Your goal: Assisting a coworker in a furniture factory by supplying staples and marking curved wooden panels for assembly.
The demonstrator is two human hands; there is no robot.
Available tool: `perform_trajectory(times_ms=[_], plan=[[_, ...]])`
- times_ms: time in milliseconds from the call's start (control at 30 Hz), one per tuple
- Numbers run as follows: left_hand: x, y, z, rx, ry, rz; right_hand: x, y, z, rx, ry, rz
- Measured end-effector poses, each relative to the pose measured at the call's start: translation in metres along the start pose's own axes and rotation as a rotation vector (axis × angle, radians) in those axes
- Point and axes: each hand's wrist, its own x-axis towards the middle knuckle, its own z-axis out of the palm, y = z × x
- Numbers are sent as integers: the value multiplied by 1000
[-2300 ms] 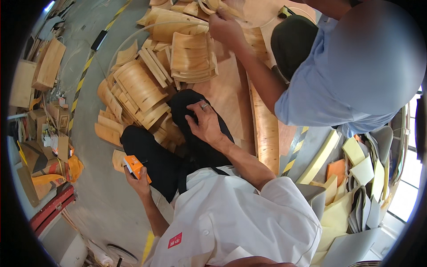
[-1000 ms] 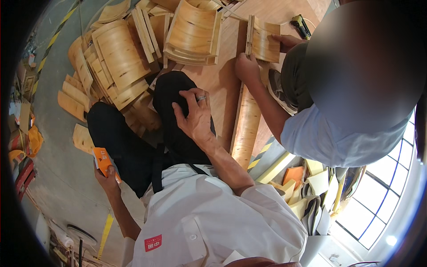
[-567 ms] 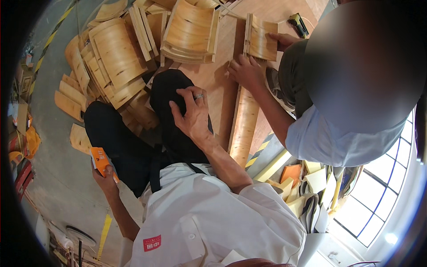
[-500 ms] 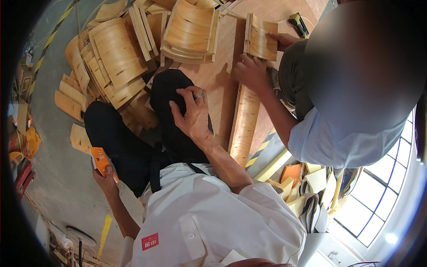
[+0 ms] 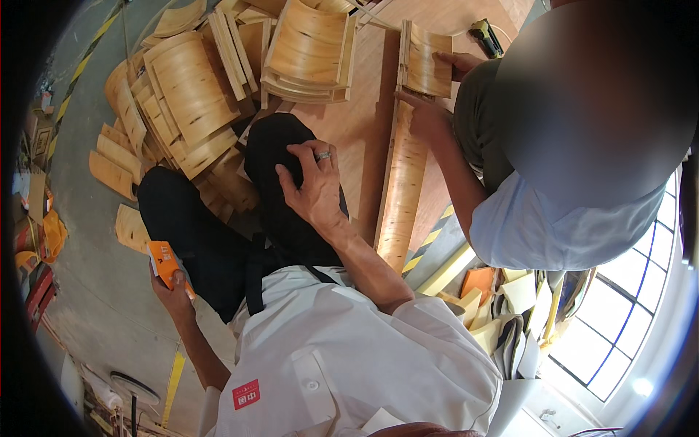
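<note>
Orange box, white along one side, held in left hand, out beside left thigh with grey floor below. Likely weak point: gripped at lower end only, much of box sticking up past fingers. Could tip or slide out if held slacker or bumped against thigh; could dent if squeezed hard, judging by thin-carton look. Also possible: kicking loose curved wood piece, just above left fingers, by swinging left leg outward; likewise upsetting plywood pile, up and left of right fingers, by shoving a knee forward, given uneven stacking. Left fingers: closed around lower part of box, thumb apparently against near face; exact fingertip contact behind box, cannot tell. Right hand: fingers bent and loosely parted, thumb well away from index, nothing gripped, just resting on right knee; ring on one finger. Right of right fingers: long curved strip on reddish board. Farther up and right: co-worker's nearer hand beside smaller curved panel, well apart from right fingers.
</note>
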Motion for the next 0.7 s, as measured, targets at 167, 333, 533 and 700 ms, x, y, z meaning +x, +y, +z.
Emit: perform_trajectory(times_ms=[167,333,533,700], plan=[[0,1,-4,4,-44,3,-3,0,-2,22,4,10],[0,9,5,-50,-31,-12,-2,0,0,4,19,-11],[-3,19,10,-118,-21,-17,-2,-2,-1,-20,31,-40],[1,19,12,-121,-59,49,-1,-1,-1,-34,42,-56]])
